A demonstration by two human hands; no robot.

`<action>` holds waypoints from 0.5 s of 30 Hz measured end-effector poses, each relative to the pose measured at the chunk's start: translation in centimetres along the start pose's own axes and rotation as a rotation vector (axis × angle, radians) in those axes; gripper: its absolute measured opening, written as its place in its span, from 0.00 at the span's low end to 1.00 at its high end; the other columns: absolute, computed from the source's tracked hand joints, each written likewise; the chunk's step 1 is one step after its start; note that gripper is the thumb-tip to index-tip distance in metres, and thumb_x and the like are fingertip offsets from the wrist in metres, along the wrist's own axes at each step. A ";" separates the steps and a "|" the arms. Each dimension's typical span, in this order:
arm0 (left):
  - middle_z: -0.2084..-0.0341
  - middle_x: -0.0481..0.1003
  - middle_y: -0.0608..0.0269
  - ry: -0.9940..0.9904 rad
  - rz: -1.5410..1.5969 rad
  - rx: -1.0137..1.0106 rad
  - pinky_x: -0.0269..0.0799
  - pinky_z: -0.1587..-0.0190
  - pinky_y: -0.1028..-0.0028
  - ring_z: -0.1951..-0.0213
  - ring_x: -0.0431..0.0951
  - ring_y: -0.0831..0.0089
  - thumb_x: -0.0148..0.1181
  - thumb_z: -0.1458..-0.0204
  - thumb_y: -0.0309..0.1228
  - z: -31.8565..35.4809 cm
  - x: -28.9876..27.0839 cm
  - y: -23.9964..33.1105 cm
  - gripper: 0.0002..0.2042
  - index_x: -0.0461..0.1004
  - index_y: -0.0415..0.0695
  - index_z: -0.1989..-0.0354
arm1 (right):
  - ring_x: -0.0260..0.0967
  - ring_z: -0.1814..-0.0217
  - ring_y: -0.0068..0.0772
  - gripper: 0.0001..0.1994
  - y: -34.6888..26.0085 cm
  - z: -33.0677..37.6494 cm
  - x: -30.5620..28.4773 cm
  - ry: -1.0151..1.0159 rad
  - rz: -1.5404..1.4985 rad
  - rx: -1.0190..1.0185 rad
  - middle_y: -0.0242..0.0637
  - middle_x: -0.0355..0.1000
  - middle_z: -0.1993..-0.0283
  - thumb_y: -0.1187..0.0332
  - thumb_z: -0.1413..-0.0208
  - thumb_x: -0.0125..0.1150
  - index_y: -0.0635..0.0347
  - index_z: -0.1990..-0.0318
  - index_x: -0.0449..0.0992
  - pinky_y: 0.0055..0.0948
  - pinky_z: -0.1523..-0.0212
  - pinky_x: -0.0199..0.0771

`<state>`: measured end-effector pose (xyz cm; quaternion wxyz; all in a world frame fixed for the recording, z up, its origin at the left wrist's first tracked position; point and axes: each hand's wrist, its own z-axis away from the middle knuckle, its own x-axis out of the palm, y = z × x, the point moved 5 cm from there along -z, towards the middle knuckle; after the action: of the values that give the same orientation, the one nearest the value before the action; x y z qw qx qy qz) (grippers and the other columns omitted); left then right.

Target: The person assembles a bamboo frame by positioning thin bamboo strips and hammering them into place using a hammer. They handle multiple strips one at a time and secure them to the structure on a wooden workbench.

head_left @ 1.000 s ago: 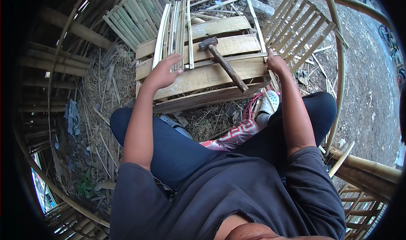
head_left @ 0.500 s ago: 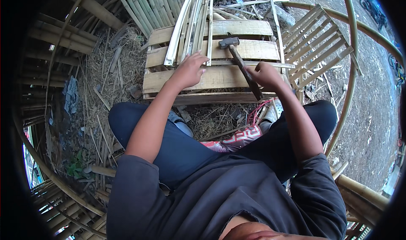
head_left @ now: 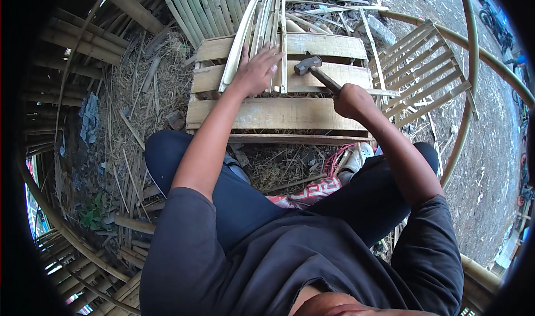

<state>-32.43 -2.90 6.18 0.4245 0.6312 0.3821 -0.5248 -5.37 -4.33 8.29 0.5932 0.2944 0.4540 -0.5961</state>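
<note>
My right hand (head_left: 353,101) is closed round the wooden handle of a hammer (head_left: 325,80), whose metal head lies over the slatted wooden bench (head_left: 245,115). With fingers spread, my left hand (head_left: 258,71) rests over a group of bamboo strips (head_left: 238,49) laid lengthwise on the bench's left half. A single bamboo strip (head_left: 283,49) lies just right of those fingers, near the hammer head. Across the bench, under the strips' near ends, runs a thin crosswise strip (head_left: 377,92); my hands hide parts of it.
A slatted bamboo panel (head_left: 426,71) leans at the bench's right. Another panel of bamboo slats (head_left: 206,7) stands behind at the left. A curved bamboo pole (head_left: 473,65) rises on the right. A red and white bag (head_left: 315,192) lies between my legs on straw-strewn ground.
My left hand has moved forward onto the strips, and its fingers have spread. My right hand has shifted its hold nearer the hammer head.
</note>
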 end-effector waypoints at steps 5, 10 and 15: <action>0.24 0.52 0.69 -0.081 -0.044 0.133 0.26 0.23 0.49 0.22 0.44 0.69 0.46 0.34 0.42 0.5 2.8 0.4 0.27 0.55 0.67 0.26 | 0.79 0.54 0.56 0.18 0.7 -0.4 -0.4 -0.030 -0.052 0.031 0.57 0.80 0.59 0.58 0.40 0.60 0.68 0.58 0.82 0.47 0.50 0.78; 0.26 0.56 0.67 -0.176 0.205 0.142 0.24 0.25 0.41 0.23 0.48 0.66 0.61 0.49 0.59 0.2 1.0 0.9 0.37 0.63 0.66 0.29 | 0.79 0.56 0.56 0.18 1.5 -0.9 -1.3 -0.030 0.011 -0.029 0.56 0.80 0.62 0.57 0.41 0.61 0.68 0.59 0.81 0.48 0.53 0.77; 0.29 0.63 0.71 -0.147 0.151 0.202 0.29 0.27 0.31 0.25 0.54 0.63 0.74 0.65 0.60 0.8 1.2 2.6 0.46 0.70 0.57 0.34 | 0.79 0.53 0.53 0.15 1.1 -1.0 -2.5 -0.093 0.083 -0.033 0.53 0.80 0.57 0.61 0.41 0.60 0.66 0.57 0.80 0.45 0.51 0.78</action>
<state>-30.08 -4.53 5.25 0.4239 0.6576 0.2466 -0.5720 -4.16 -2.26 9.89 0.6426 0.2750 0.4233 -0.5765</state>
